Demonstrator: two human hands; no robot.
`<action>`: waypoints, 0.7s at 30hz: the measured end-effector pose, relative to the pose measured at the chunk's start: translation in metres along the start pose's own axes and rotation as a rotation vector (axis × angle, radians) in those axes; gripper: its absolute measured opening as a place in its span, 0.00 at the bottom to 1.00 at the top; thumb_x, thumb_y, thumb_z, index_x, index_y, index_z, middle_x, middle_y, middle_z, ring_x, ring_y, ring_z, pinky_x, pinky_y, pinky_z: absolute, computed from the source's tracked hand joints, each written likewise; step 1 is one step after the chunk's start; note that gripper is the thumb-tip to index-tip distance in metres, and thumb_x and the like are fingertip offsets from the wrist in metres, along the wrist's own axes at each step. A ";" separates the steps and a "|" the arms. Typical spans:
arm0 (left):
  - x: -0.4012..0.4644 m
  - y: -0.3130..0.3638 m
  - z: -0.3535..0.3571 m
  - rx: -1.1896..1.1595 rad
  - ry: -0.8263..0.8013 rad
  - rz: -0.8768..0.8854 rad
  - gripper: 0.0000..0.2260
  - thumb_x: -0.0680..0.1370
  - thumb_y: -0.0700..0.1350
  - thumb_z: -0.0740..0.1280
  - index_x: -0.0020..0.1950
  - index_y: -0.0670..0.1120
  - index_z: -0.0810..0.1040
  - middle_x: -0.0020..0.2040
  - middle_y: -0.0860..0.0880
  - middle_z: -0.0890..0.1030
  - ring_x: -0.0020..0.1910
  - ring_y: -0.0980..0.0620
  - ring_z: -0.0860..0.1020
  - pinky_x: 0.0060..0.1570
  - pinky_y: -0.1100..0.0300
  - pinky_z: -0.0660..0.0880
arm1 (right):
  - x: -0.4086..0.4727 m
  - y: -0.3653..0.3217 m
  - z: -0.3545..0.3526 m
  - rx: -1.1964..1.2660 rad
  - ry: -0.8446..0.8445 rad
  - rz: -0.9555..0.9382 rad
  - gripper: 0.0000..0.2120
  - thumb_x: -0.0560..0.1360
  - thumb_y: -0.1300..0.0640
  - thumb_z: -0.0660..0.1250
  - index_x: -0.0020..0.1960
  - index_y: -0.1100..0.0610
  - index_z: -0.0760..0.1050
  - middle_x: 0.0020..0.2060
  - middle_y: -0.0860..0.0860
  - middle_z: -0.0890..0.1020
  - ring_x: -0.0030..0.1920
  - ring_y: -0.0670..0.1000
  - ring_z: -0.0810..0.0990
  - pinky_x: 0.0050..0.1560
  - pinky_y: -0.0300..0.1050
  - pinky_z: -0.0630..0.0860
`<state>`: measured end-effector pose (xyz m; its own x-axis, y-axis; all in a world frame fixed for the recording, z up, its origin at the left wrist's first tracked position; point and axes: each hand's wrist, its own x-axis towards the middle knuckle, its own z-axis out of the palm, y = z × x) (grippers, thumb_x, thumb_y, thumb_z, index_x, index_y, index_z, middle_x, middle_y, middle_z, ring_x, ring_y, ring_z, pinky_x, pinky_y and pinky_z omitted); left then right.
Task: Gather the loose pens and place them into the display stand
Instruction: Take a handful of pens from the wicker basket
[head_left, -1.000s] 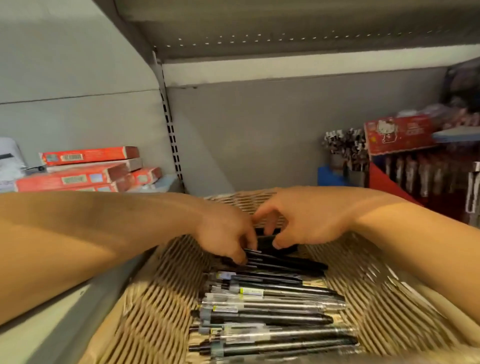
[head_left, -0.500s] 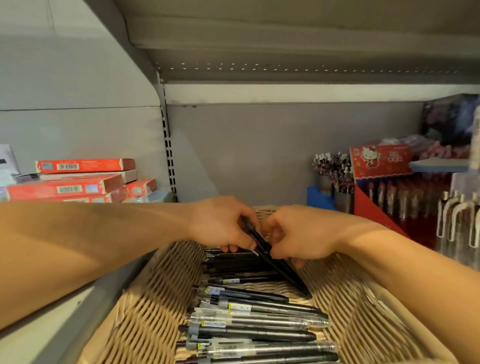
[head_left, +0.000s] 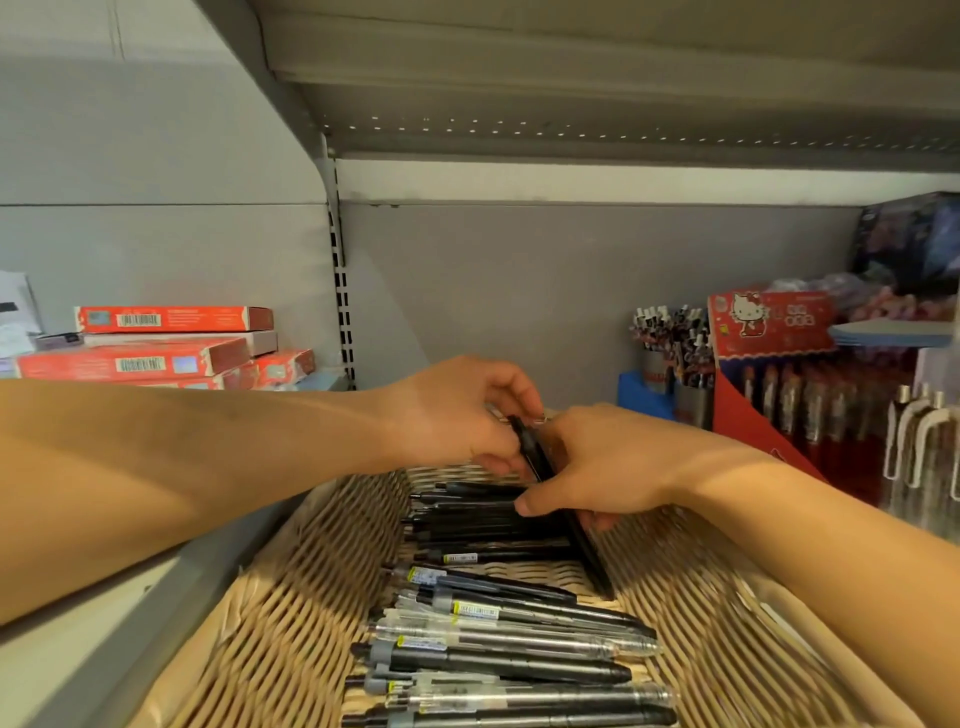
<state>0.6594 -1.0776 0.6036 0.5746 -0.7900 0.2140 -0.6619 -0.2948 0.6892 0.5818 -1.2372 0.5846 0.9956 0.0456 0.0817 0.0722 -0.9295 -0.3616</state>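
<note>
While the left hand pinches the top of a small bunch of black pens, the right hand grips its middle; the bunch slants down toward the wicker basket, crossing the pens lying there sideways.

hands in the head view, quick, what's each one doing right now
Left hand: fingers curled, pinching the top end of the black pens.
Right hand: gripping the same tilted black pens lower down.
</note>
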 end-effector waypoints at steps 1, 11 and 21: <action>-0.002 0.001 0.001 -0.062 -0.010 0.003 0.17 0.72 0.26 0.70 0.51 0.47 0.77 0.50 0.46 0.81 0.37 0.52 0.84 0.44 0.58 0.83 | 0.001 0.000 0.001 0.009 0.011 -0.003 0.09 0.75 0.46 0.74 0.45 0.48 0.76 0.31 0.48 0.83 0.26 0.42 0.81 0.30 0.36 0.78; -0.008 -0.014 -0.004 0.935 -0.555 -0.138 0.15 0.81 0.47 0.65 0.67 0.51 0.75 0.58 0.51 0.81 0.50 0.55 0.76 0.50 0.61 0.71 | 0.000 -0.004 -0.002 -0.031 0.033 -0.089 0.04 0.73 0.54 0.71 0.43 0.51 0.76 0.35 0.48 0.79 0.34 0.49 0.76 0.36 0.47 0.70; -0.006 -0.017 0.008 1.050 -0.777 -0.271 0.15 0.82 0.50 0.61 0.65 0.45 0.75 0.57 0.45 0.80 0.55 0.46 0.76 0.51 0.54 0.71 | -0.004 -0.005 -0.001 -0.013 -0.077 -0.086 0.07 0.77 0.51 0.69 0.43 0.54 0.79 0.38 0.47 0.87 0.39 0.43 0.84 0.43 0.43 0.79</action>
<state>0.6631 -1.0720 0.5854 0.5565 -0.6370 -0.5335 -0.8273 -0.4841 -0.2849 0.5773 -1.2328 0.5868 0.9874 0.1532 0.0397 0.1574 -0.9256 -0.3441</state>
